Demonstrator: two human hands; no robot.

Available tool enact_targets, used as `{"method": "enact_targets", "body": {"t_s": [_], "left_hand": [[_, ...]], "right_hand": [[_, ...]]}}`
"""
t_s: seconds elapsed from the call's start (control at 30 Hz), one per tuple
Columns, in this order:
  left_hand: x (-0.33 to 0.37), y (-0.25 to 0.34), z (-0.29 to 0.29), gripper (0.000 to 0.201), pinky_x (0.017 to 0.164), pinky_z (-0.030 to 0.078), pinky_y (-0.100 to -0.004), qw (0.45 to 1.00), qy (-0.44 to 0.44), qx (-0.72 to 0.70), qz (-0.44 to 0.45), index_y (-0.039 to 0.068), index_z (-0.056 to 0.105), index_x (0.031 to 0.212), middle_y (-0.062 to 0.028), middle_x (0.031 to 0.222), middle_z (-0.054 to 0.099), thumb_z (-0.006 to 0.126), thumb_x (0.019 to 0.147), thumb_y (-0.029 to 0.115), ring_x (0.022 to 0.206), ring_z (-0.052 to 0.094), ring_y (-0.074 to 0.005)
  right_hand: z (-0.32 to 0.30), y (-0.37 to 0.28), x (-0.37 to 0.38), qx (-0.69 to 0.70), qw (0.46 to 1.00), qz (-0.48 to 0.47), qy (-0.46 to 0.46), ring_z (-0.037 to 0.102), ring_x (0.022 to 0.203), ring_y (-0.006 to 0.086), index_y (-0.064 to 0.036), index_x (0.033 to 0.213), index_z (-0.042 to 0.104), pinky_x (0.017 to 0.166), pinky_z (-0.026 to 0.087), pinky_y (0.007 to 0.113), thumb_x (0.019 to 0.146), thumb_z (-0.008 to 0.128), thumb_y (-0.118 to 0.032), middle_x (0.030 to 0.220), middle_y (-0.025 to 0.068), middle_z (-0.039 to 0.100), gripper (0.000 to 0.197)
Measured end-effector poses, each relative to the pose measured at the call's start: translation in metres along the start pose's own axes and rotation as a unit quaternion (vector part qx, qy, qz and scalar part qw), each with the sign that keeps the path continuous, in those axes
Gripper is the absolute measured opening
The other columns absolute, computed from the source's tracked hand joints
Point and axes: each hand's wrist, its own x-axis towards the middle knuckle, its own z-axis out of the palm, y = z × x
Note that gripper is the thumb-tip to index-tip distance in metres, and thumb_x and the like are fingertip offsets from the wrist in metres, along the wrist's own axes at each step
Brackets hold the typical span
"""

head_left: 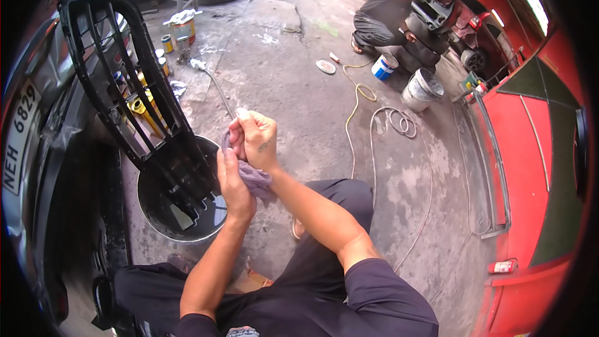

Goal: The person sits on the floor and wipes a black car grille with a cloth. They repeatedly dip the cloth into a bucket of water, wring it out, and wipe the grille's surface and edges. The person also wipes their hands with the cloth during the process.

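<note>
A greyish-purple rag is bunched between my two hands, in front of my knees. My left hand is closed on its lower part, and cloth bulges out beside the wrist. Just above, my right hand has its fingers curled round the upper end; its grip is partly hidden. To the left, a long black slatted car grille leans upright, its lower end inside a round black tub holding liquid. My left hand is close to the tub's right rim.
Paint cans and yellow bottles stand behind the grille. A car with a number plate flanks the left. Hoses cross the floor. A crouching person works near stacked tyres, a blue-white can and a bucket.
</note>
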Motion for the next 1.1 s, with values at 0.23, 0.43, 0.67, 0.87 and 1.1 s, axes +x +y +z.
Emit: {"method": "enact_targets", "body": {"t_s": [0.23, 0.43, 0.67, 0.87, 1.1], "left_hand": [[0.062, 0.011, -0.036, 0.050, 0.106, 0.052, -0.0346, 0.981, 0.025, -0.104, -0.164, 0.006, 0.064, 0.135, -0.0077, 0.128, 0.068, 0.040, 0.116, 0.046, 0.121, 0.065, -0.0188], [0.039, -0.007, -0.011, 0.053, 0.104, 0.054, -0.0348, 0.992, 0.083, 0.020, -0.088, 0.005, 0.057, 0.144, -0.0083, 0.133, 0.065, 0.036, 0.117, 0.046, 0.123, 0.065, -0.0191], [0.034, -0.003, 0.006, 0.050, 0.100, 0.055, -0.0341, 0.989, 0.090, -0.034, -0.109, 0.005, 0.059, 0.141, -0.0075, 0.131, 0.065, 0.040, 0.116, 0.045, 0.119, 0.067, -0.0183], [0.025, -0.021, -0.010, 0.051, 0.084, 0.053, -0.0313, 0.972, 0.064, 0.224, -0.043, -0.003, 0.069, 0.118, -0.0050, 0.107, 0.068, 0.045, 0.116, 0.041, 0.097, 0.063, -0.0129], [-0.001, -0.017, 0.000, 0.048, 0.070, 0.049, -0.0419, 0.934, 0.046, 0.354, 0.037, -0.004, 0.065, 0.104, -0.0171, 0.083, 0.066, 0.044, 0.116, 0.037, 0.075, 0.062, -0.0237]], "right_hand": [[0.010, -0.004, -0.013, 0.220, 0.966, -0.027, -0.131, 0.070, 0.116, 0.0289, 0.0072, 0.125, 0.064, 0.110, 0.055, 0.046, 0.100, 0.054, -0.005, 0.116, 0.0197, 0.069, 0.029], [0.004, 0.000, -0.005, 0.198, 0.972, 0.006, -0.127, 0.066, 0.126, 0.0322, 0.0093, 0.129, 0.061, 0.115, 0.051, 0.049, 0.099, 0.053, -0.007, 0.126, 0.0224, 0.067, 0.035], [0.002, -0.002, 0.012, 0.166, 0.977, 0.019, -0.129, 0.059, 0.134, 0.0273, 0.0076, 0.132, 0.063, 0.113, 0.053, 0.046, 0.098, 0.056, -0.008, 0.132, 0.0198, 0.066, 0.038], [-0.005, 0.004, 0.021, 0.145, 0.986, -0.019, -0.085, 0.067, 0.125, 0.0302, 0.0082, 0.124, 0.065, 0.107, 0.056, 0.048, 0.101, 0.054, -0.007, 0.123, 0.0218, 0.070, 0.029], [-0.018, 0.020, 0.031, 0.090, 0.996, -0.023, -0.003, 0.072, 0.114, 0.0356, 0.0100, 0.122, 0.063, 0.100, 0.060, 0.047, 0.104, 0.050, -0.009, 0.113, 0.0258, 0.072, 0.030]]}}
